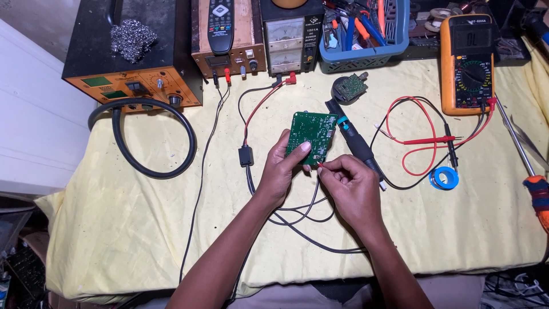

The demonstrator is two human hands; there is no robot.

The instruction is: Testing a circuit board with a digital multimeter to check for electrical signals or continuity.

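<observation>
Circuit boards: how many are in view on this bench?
2. A green rectangular circuit board is held up by the left hand, with the right hand at its lower edge. A small round circuit board lies behind it, near the blue basket. Others may be hidden.

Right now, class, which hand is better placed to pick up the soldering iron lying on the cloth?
The right hand. It sits right beside the soldering iron, pinching only a thin wire, while the left hand holds up the green board and is on the far side.
</observation>
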